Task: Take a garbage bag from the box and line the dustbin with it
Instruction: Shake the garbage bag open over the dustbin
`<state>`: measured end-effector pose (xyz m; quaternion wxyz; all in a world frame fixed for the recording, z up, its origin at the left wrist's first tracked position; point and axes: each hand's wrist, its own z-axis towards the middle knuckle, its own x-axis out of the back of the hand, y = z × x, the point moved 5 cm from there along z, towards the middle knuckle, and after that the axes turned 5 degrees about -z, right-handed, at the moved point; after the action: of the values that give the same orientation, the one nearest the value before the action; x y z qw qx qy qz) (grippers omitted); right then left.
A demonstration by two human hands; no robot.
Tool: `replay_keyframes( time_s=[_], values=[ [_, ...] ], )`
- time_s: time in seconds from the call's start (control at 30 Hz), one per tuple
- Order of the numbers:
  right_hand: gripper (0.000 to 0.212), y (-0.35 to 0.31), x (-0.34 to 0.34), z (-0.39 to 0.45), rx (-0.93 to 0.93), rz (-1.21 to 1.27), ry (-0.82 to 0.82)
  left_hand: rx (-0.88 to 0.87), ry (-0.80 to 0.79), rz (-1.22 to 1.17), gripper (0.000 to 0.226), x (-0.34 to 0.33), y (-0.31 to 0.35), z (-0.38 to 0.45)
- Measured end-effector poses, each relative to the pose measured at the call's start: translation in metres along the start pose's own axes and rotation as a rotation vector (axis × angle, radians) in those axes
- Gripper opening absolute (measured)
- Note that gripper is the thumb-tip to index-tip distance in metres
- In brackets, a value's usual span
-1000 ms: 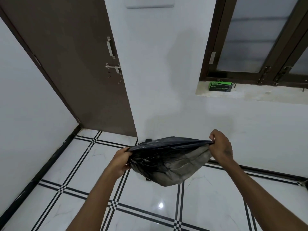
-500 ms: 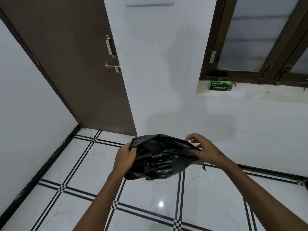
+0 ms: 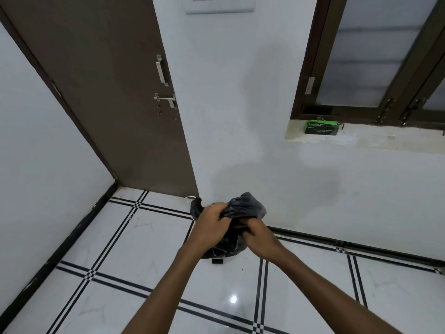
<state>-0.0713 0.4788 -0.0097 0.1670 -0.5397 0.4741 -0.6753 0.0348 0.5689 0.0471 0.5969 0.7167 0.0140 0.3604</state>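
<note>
A black garbage bag (image 3: 243, 206) is bunched up between my two hands above the floor near the wall. My left hand (image 3: 212, 221) grips its left part with curled fingers. My right hand (image 3: 258, 233) clutches the lower right part. A dark dustbin (image 3: 218, 257) stands on the floor directly below, almost wholly hidden by the bag and my hands; only its lower edge shows. The green garbage bag box (image 3: 321, 127) lies on the window sill at the upper right, far from both hands.
A brown door (image 3: 108, 97) stands closed at the left with a handle and a latch. A window with frosted panes sits above the stone sill (image 3: 385, 141). White floor tiles with black lines spread around me, and white walls close in at left and ahead.
The bag was stretched wide between my hands a second ago. My hands have since come together and crumpled it into a bunch, lower and closer to the dustbin.
</note>
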Motion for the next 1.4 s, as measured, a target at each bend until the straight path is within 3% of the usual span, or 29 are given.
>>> replay_keyframes(
  time_s=[0.07,0.17,0.23,0.3,0.37,0.5,0.6,0.67,0.77,0.87,0.93,1.0,1.07,1.17,1.2,1.27,1.33,1.4],
  values=[
    [0.035,0.012,-0.002,0.007,-0.044,-0.053,-0.027,-0.028,0.025,-0.015,0.021,0.002,0.000,0.001],
    [0.061,0.050,-0.003,0.016,-0.057,-0.315,-0.124,-0.004,0.157,-0.115,0.025,0.017,0.000,-0.001],
    [0.076,0.086,0.002,0.015,-0.233,-0.539,-0.211,0.015,0.297,-0.141,0.025,0.033,-0.004,-0.002],
    [0.075,0.120,0.011,0.007,-0.429,-0.657,-0.288,0.031,0.393,-0.147,0.027,0.046,-0.009,-0.001],
    [0.073,0.136,0.024,0.000,-0.517,-0.698,-0.223,0.095,0.412,-0.165,0.035,0.053,-0.014,-0.001],
    [0.068,0.115,0.049,-0.002,-0.269,-0.402,0.220,0.161,0.288,-0.054,0.037,0.045,-0.023,0.001],
    [0.088,0.075,0.047,0.001,-0.019,-0.284,0.271,0.123,0.169,0.036,0.035,0.028,-0.019,0.003],
    [0.098,0.058,0.043,0.009,0.022,-0.260,0.252,0.073,0.090,0.082,0.038,0.015,-0.010,0.004],
    [0.091,0.041,0.042,0.024,0.095,-0.235,0.287,-0.014,-0.026,0.094,0.032,0.002,0.000,0.003],
    [0.060,0.036,0.044,0.037,0.217,-0.399,0.298,-0.074,-0.130,0.087,0.020,-0.005,0.000,-0.001],
    [0.035,0.039,0.054,0.041,0.201,-0.555,0.301,-0.104,-0.094,0.054,0.012,-0.001,-0.002,-0.003],
    [0.033,0.047,0.071,0.039,0.125,-0.626,0.305,-0.147,-0.008,0.066,0.016,0.012,-0.009,-0.005],
    [0.036,0.059,0.093,0.030,-0.023,-0.576,0.358,-0.155,0.039,0.235,0.034,0.027,-0.025,-0.006],
    [0.037,0.079,0.119,0.019,-0.211,-0.440,0.464,0.025,-0.045,0.557,0.064,0.038,-0.066,-0.010],
    [0.038,0.083,0.124,0.017,-0.247,-0.389,0.494,0.091,-0.089,0.635,0.062,0.037,-0.079,-0.012],
    [0.039,0.091,0.130,0.013,-0.297,-0.263,0.540,0.158,-0.075,0.738,0.033,0.035,-0.094,-0.015],
    [0.039,0.101,0.131,0.009,-0.360,-0.139,0.561,0.256,0.069,0.638,0.014,0.038,-0.104,-0.017],
    [0.037,0.114,0.125,0.005,-0.436,-0.080,0.511,0.457,0.269,0.138,0.019,0.042,-0.120,-0.019]
  ],
)
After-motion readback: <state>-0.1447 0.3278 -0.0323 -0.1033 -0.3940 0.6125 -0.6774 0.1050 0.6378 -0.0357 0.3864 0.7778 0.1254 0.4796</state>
